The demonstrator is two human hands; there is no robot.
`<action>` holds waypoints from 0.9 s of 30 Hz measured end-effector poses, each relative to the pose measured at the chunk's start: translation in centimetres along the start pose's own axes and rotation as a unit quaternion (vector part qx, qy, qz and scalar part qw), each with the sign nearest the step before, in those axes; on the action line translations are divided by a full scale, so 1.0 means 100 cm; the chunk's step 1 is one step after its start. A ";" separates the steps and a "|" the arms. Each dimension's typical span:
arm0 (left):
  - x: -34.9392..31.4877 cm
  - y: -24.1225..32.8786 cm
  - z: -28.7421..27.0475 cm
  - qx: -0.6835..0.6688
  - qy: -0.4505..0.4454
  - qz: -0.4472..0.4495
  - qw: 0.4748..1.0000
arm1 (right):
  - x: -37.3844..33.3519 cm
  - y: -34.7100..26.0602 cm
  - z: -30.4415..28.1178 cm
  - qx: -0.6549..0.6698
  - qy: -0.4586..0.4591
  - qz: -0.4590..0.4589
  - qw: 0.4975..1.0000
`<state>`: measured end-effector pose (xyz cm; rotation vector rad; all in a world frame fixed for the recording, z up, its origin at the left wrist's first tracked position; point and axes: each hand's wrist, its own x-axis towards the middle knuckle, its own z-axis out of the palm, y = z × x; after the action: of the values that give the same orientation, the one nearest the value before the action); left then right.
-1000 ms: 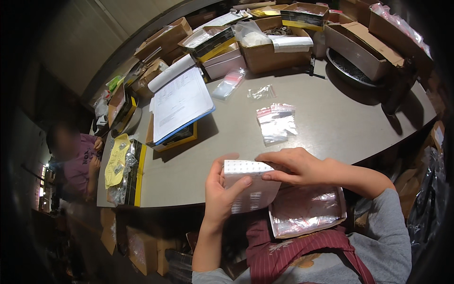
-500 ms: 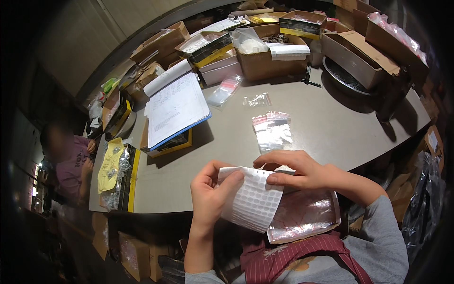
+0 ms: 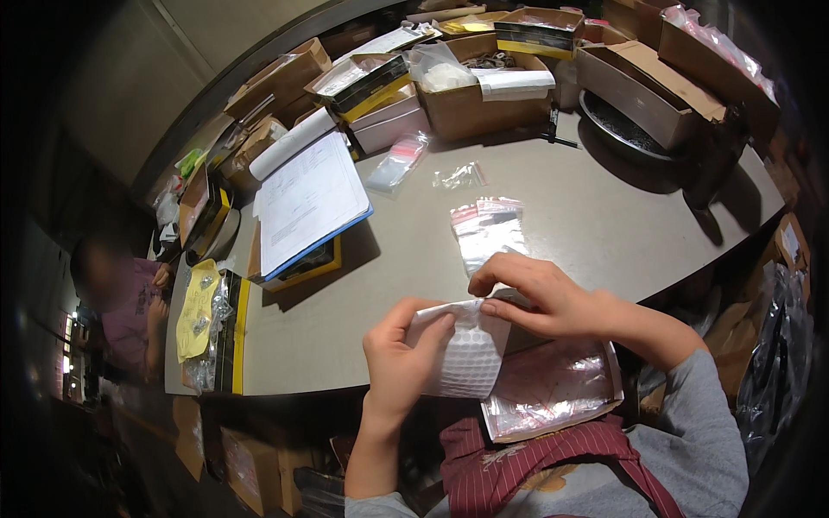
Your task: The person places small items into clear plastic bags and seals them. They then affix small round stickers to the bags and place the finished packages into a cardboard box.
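A white sheet of small round stickers [image 3: 471, 358] is held up above the near table edge, bent over at its top. My left hand [image 3: 404, 350] grips its left side, the thumb pressed on the front. At the sheet's upper right corner, my right hand [image 3: 540, 298] has thumb and fingers closed together; whether a single sticker is between them is too small to see. Below the right hand lies an open box of clear plastic bags [image 3: 553, 393]. Beyond my hands, a stack of clear zip bags [image 3: 488, 229] rests on the table.
A clipboard with papers [image 3: 306, 203] leans on a box at the left. Small bags [image 3: 460, 175] lie mid-table. Cardboard boxes [image 3: 484, 104] line the back, beside a round dark tray [image 3: 626, 125]. Another person [image 3: 129, 298] sits at the far left.
The sheet has tipped and folded more at its top, and my right hand has moved along its upper edge with the fingers drawn closer. The whole view has shifted slightly.
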<state>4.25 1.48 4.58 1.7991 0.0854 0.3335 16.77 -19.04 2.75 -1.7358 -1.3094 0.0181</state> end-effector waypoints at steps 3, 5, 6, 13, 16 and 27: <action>0.002 -0.001 0.007 0.033 0.013 0.018 0.999 | 0.003 -0.001 -0.003 -0.106 0.024 -0.061 0.992; 0.004 -0.003 0.009 0.026 0.015 0.015 0.999 | 0.004 -0.001 -0.002 -0.146 0.029 -0.074 0.986; 0.004 -0.007 0.010 0.021 0.014 0.012 1.000 | 0.003 0.000 0.000 -0.156 0.034 -0.074 0.984; 0.011 -0.023 0.016 -0.028 0.017 -0.039 0.999 | -0.002 0.002 0.005 -0.229 0.035 -0.070 0.970; 0.014 -0.029 0.020 -0.102 0.039 -0.074 0.991 | 0.002 0.007 0.000 -0.225 0.019 -0.112 0.968; 0.019 -0.040 0.018 -0.079 0.042 -0.092 0.992 | 0.040 0.100 -0.051 -0.258 -0.050 0.191 0.946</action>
<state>6.98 1.24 0.64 1.6064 0.2748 0.2751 28.56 -19.28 0.91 -2.4485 -1.0839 -0.0172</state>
